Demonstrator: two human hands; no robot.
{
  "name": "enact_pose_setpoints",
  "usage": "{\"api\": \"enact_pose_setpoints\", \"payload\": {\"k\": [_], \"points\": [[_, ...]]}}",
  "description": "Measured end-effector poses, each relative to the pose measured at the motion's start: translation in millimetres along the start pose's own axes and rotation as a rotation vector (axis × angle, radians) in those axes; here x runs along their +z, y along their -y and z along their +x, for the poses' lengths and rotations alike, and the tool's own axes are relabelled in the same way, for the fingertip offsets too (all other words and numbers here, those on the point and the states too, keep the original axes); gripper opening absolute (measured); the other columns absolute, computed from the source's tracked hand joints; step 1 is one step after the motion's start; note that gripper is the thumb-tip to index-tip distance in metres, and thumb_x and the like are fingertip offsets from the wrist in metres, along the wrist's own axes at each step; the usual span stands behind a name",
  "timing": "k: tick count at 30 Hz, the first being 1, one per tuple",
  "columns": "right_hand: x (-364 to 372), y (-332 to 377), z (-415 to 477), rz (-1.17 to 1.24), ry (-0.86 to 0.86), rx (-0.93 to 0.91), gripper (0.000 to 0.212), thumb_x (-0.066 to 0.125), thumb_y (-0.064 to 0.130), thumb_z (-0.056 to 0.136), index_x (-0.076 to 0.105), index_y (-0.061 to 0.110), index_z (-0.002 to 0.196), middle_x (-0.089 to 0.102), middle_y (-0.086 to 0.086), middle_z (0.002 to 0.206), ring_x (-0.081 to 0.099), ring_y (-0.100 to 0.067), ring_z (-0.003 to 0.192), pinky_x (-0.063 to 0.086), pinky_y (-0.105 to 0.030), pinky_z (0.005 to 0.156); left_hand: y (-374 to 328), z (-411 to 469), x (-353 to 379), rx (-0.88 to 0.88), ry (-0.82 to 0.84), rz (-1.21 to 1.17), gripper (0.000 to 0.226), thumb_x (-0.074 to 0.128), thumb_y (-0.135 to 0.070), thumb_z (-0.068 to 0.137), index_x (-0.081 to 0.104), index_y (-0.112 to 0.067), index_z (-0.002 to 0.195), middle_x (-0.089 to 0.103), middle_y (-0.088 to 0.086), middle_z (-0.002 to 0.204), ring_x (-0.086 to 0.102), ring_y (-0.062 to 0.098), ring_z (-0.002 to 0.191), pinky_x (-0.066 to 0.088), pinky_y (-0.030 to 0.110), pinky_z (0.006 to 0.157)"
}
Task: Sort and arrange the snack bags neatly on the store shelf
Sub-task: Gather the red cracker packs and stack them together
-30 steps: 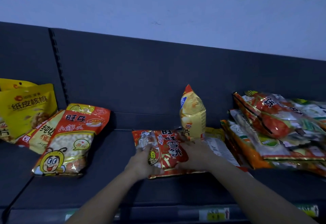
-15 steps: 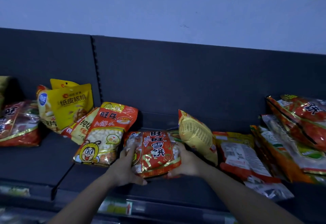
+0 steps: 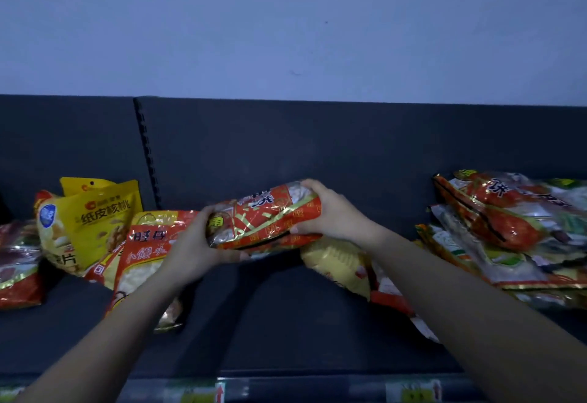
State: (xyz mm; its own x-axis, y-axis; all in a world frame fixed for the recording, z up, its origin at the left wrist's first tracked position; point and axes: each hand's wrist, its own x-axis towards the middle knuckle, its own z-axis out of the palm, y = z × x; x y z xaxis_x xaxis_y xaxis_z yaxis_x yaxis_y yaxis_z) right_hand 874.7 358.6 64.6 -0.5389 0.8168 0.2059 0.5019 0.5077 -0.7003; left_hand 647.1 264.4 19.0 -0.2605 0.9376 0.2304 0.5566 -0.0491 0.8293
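Red snack bag [image 3: 266, 217] is held clear above the shelf [image 3: 286, 323], with the left hand [image 3: 193, 244] and right hand [image 3: 333, 212] each gripping one end. Probably best kept level, then laid flat on the matching pile [image 3: 495, 215] at three o'clock.

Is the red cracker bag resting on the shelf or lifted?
Lifted: the red cracker bag hangs tilted between the left hand and right hand, clear of the shelf.

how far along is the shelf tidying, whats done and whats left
Little looks done: only the yellow walnut pouches stand upright. In hand: the left hand and right hand hold a red cracker bag above the shelf. Left: the yellow bag lying flat beneath it, the slumped orange bag, and the loose pile at right.
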Motion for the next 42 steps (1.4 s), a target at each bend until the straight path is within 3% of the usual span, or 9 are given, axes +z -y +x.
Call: {"api": "enact_pose_setpoints", "payload": {"k": [5, 8, 11, 15, 19, 24, 31, 37, 42], "points": [[-51, 2, -12, 0.015, -0.15, -0.082, 0.089, 0.082, 0.018, 0.07, 0.028, 0.023, 0.14, 0.053, 0.012, 0.108, 0.054, -0.004, 0.099, 0.042, -0.015, 0.084, -63, 9, 17, 0.145, -0.158, -0.009, 0.1, 0.088, -0.01, 0.059, 0.029, -0.025, 0.138, 0.045, -0.026, 0.094, 0.05, -0.005, 0.08, 0.034, 0.006, 0.064], [-87, -16, -26, 0.014, -0.185, -0.04, 0.099, 0.083, 0.023, 0.069, 0.019, 0.021, 0.145, 0.055, 0.012, 0.113, 0.057, -0.007, 0.103, 0.045, -0.016, 0.085, -92, 20, 42, 0.177, -0.139, -0.015, 0.093, 0.09, -0.013, 0.056, 0.035, -0.027, 0.13, 0.05, -0.025, 0.094, 0.054, 0.007, 0.089, 0.037, 0.015, 0.068], [-124, -38, -44, -0.02, -0.215, 0.006, 0.1, 0.081, 0.024, 0.072, 0.014, 0.021, 0.146, 0.049, 0.014, 0.11, 0.053, -0.004, 0.103, 0.04, -0.005, 0.072, -117, 32, 78, 0.228, -0.083, -0.02, 0.082, 0.091, -0.015, 0.052, 0.039, -0.036, 0.112, 0.056, -0.025, 0.095, 0.057, -0.003, 0.085, 0.042, 0.017, 0.07], [-173, -67, -66, -0.028, -0.285, 0.068, 0.105, 0.079, 0.026, 0.073, 0.007, 0.019, 0.149, 0.042, 0.013, 0.113, 0.046, -0.004, 0.105, 0.037, -0.017, 0.086, -155, 43, 127, 0.298, -0.054, -0.002, 0.083, 0.092, -0.023, 0.052, 0.037, -0.038, 0.112, 0.059, -0.017, 0.101, 0.059, 0.007, 0.09, 0.048, 0.03, 0.077], [-217, -85, -83, -0.034, -0.367, 0.109, 0.096, 0.081, 0.022, 0.071, 0.018, 0.015, 0.144, 0.048, 0.013, 0.109, 0.051, -0.008, 0.108, 0.038, -0.019, 0.087, -186, 58, 166, 0.361, -0.036, -0.003, 0.085, 0.091, -0.031, 0.05, 0.041, -0.038, 0.118, 0.06, -0.006, 0.116, 0.061, 0.016, 0.102, 0.05, 0.043, 0.088], [-271, -109, -112, -0.082, -0.45, 0.167, 0.073, 0.081, 0.018, 0.07, 0.03, 0.028, 0.122, 0.049, 0.024, 0.094, 0.054, 0.004, 0.085, 0.047, -0.017, 0.083, -225, 77, 213, 0.445, 0.118, -0.062, 0.091, 0.081, -0.053, 0.043, 0.041, -0.036, 0.124, 0.058, -0.008, 0.119, 0.061, 0.013, 0.103, 0.051, 0.044, 0.091], [-335, -157, -158, -0.052, -0.533, 0.317, 0.095, 0.08, 0.015, 0.069, 0.022, 0.015, 0.145, 0.05, 0.016, 0.102, 0.058, -0.007, 0.096, 0.05, -0.021, 0.077, -277, 81, 297, 0.53, 0.201, -0.072, 0.078, 0.081, -0.045, 0.059, 0.041, -0.029, 0.124, 0.057, -0.009, 0.119, 0.06, 0.013, 0.103, 0.053, 0.042, 0.087], [-394, -207, -195, -0.035, -0.562, 0.439, 0.097, 0.08, 0.016, 0.069, 0.021, 0.014, 0.146, 0.052, -0.002, 0.123, 0.058, -0.015, 0.1, 0.05, -0.03, 0.082, -323, 83, 377, 0.534, 0.26, 0.035, 0.096, 0.076, -0.048, 0.069, 0.023, -0.022, 0.145, 0.038, 0.001, 0.146, 0.047, 0.025, 0.125, 0.046, 0.045, 0.096], [-440, -244, -214, -0.018, -0.583, 0.493, 0.065, 0.075, 0.006, 0.074, 0.035, 0.021, 0.123, 0.055, 0.008, 0.098, 0.057, -0.006, 0.084, 0.047, -0.016, 0.063, -363, 85, 435, 0.494, 0.329, 0.083, 0.095, 0.074, -0.048, 0.073, 0.02, -0.018, 0.145, 0.034, 0.007, 0.149, 0.045, 0.028, 0.127, 0.044, 0.046, 0.099]]}}
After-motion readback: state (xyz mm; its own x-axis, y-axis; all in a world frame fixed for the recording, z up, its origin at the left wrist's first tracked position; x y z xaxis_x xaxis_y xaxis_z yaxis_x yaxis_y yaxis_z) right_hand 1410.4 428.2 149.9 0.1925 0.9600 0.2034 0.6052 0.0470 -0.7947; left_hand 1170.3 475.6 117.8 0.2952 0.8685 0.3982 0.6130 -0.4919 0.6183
